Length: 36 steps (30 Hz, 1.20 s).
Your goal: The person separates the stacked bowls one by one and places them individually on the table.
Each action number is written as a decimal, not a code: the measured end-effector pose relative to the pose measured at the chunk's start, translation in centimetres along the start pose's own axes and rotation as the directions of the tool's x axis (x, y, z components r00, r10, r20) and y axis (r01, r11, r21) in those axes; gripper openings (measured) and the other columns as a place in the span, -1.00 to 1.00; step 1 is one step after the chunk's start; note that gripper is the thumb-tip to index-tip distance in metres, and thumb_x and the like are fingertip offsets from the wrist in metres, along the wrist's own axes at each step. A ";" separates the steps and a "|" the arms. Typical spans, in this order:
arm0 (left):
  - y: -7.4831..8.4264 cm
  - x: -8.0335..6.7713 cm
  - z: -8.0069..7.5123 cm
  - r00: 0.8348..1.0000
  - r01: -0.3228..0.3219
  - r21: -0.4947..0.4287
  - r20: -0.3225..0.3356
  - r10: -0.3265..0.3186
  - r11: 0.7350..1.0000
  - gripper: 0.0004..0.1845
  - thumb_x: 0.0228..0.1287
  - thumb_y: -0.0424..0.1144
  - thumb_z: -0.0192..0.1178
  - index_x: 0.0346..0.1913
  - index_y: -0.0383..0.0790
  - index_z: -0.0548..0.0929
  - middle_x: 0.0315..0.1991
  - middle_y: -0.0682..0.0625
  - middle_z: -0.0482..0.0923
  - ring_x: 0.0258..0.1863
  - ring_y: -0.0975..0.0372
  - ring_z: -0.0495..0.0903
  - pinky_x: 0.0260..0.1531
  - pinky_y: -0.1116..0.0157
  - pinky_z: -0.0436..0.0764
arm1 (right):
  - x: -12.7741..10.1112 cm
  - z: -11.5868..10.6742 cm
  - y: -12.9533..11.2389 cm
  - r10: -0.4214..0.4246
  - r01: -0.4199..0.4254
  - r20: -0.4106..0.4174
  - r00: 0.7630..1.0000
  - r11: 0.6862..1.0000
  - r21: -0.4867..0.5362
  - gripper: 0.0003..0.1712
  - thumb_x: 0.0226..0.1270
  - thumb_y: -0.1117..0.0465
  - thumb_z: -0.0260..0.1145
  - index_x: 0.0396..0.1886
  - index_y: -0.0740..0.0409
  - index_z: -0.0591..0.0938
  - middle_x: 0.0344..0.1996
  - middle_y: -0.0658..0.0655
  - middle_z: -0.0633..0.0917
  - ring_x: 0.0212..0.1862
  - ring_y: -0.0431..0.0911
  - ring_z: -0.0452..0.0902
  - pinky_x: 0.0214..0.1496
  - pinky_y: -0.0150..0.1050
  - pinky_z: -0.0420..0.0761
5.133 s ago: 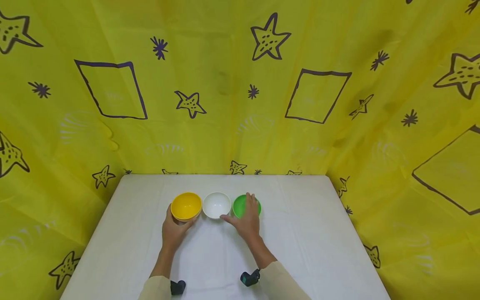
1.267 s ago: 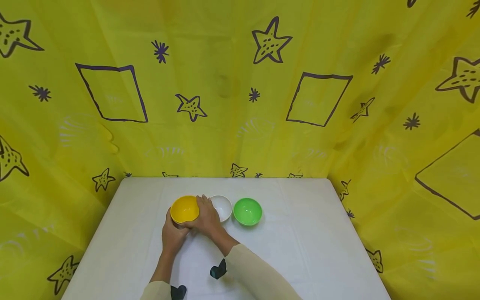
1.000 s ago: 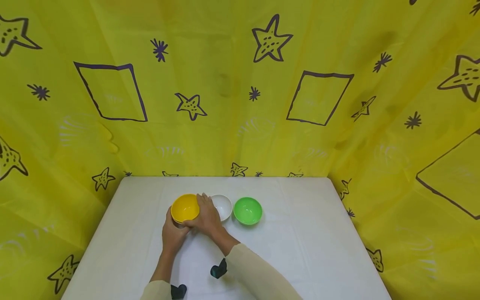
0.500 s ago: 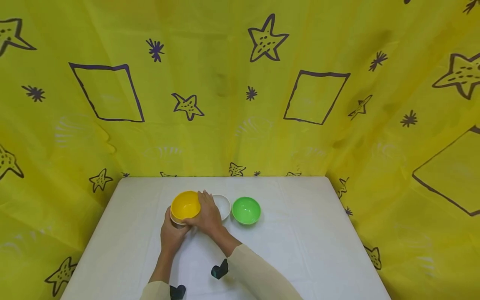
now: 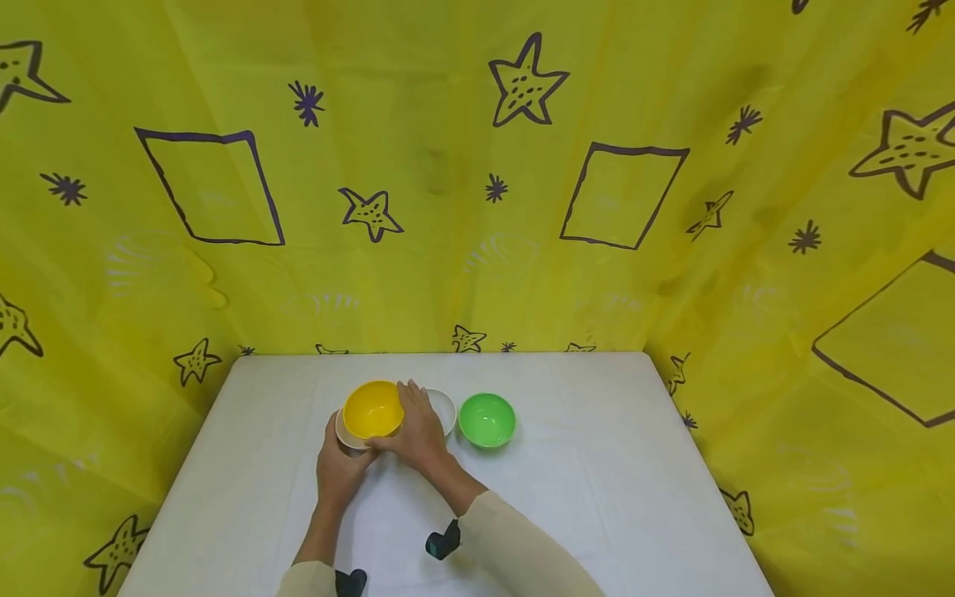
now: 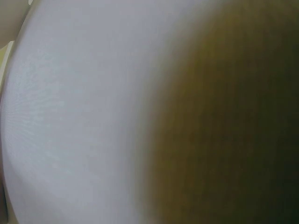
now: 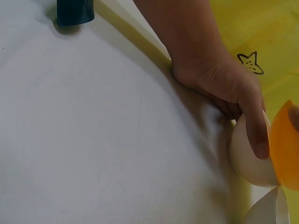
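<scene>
Hands grip the yellow bowl [image 5: 372,410] on a white table [image 5: 597,497] walled by yellow star-print cloth [image 5: 477,166]

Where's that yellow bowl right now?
In the head view the yellow bowl sits left of centre on the white table, nested in a cream bowl. The left hand holds the cream bowl; the right hand grips the yellow one.

Green bowl [image 5: 487,419] alone on white table [image 5: 597,489]; star-printed yellow backdrop [image 5: 448,166].

2 bare hands, left hand [image 5: 337,473] and right hand [image 5: 419,435]; long cream fabric sleeves [image 5: 515,551] cover both forearms, each wrist carrying a small dark teal-black camera unit [image 5: 443,541].
</scene>
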<state>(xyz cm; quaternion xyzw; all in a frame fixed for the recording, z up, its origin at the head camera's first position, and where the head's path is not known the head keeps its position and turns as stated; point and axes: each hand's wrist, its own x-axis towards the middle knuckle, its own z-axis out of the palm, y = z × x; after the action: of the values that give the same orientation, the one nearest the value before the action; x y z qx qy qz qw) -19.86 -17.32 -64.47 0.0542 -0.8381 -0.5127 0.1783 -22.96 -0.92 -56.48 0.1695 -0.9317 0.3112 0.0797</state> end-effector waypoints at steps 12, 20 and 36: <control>0.3 -0.3 0.1 1.000 0.018 0.012 -0.008 -0.018 1.000 0.07 0.01 -0.16 0.66 0.53 -0.35 0.28 0.45 -0.32 0.42 0.42 -0.19 0.40 0.43 -0.28 0.28 | -0.8 -0.4 0.9 -0.009 0.010 -0.038 0.999 0.999 0.032 0.27 -0.05 -0.22 0.73 0.53 0.33 0.38 0.46 0.30 0.49 0.56 0.11 0.27 0.61 -0.08 0.17; 0.3 -0.2 0.2 0.999 -0.025 0.001 -0.034 0.025 1.000 0.05 -0.04 -0.22 0.68 0.50 -0.37 0.32 0.39 -0.35 0.47 0.36 -0.23 0.45 0.36 -0.28 0.36 | -0.8 -1.1 1.1 -0.010 0.012 -0.082 0.997 1.000 0.024 0.27 -0.09 -0.19 0.76 0.51 0.36 0.40 0.45 0.28 0.50 0.53 0.18 0.32 0.57 0.02 0.27; 0.4 -0.2 0.2 0.999 0.010 0.000 -0.038 -0.010 1.000 0.09 -0.08 -0.17 0.70 0.52 -0.34 0.32 0.39 -0.35 0.47 0.33 -0.23 0.47 0.35 -0.27 0.37 | -1.7 -2.5 2.2 0.057 -0.053 -0.126 0.990 0.998 0.037 0.32 -0.16 -0.24 0.76 0.49 0.41 0.41 0.44 0.32 0.50 0.51 0.21 0.34 0.56 0.04 0.29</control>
<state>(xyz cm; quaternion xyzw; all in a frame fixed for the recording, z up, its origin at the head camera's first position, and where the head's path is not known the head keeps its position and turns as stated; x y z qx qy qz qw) -19.73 -16.94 -64.29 0.0680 -0.8343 -0.5125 0.1916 -22.04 2.76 -56.15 0.1248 -0.9238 0.3389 0.1272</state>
